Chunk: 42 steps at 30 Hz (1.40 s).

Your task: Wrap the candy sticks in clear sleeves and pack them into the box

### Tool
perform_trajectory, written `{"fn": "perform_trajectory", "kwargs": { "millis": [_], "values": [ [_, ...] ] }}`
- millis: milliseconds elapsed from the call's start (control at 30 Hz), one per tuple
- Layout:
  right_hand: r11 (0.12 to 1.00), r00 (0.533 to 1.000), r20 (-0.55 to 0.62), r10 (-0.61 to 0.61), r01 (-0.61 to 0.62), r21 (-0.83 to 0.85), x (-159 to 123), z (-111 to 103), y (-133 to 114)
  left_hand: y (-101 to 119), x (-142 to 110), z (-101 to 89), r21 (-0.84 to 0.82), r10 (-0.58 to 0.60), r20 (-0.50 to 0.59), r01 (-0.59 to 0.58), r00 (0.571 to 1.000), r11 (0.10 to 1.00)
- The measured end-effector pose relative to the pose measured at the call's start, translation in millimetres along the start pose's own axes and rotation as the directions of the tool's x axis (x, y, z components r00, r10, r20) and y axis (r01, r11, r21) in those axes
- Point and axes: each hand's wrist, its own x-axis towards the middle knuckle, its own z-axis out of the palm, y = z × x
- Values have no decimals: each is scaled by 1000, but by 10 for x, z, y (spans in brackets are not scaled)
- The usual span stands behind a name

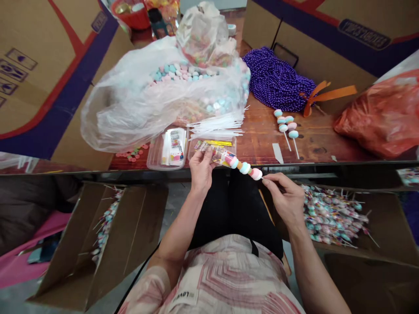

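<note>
Boxes flank a wooden bench (307, 144) where the left hand (201, 171) grips a small printed wrapper (220, 155) and the right hand (284, 194) pinches a candy skewer's (245, 167) stick.

Pastel pink, white and blue candy skewer (245, 168), glossy purple beaded strands (278, 79) with orange ribbon (330, 92), reddish-brown wooden table (258, 126), translucent red plastic bag (381, 115), pink-and-white patterned fabric shirt (229, 279)

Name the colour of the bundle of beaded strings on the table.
Purple, with an orange tie; clearest in the head view.
</note>
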Motion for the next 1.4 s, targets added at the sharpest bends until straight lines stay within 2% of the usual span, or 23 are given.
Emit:
{"fn": "perform_trajectory", "kwargs": {
  "millis": [233,433,600,800,1000,1133,1233,1400],
  "values": [
    [996,997,21,78,-78,33,-39,65,81,1,46,-17,-23,-10,-13,9,1000,1000],
    [986,991,31,132,-134,100,-73,146,60,-84,11,8,-7,67,-25,-67,997,998],
    [982,989,22,147,-149,117,-106,252,27,-110,-23,19,63,131,14,-132,991,989],
    [975,982,-53,181,-173,139,-125,326,9,-71,6,-8,88,75,-4,-74,997,993],
    [993,993,-68,93,-88,74,-130,357,36,-66,-73,-36,148,-6,16,4,1000,989],
    [1000,998,-51,-26,27,6,-129,368,28,-43,-127,-46,169,-98,100,81,990,982],
    [992,992,-35,-118,116,-50,-133,388,18,-43,-131,-54,176,-142,119,120,983,977],
    [973,984,-20,-178,173,-152,-184,476,27,-107,-185,14,108,-158,141,143,977,984]
  ]
}}
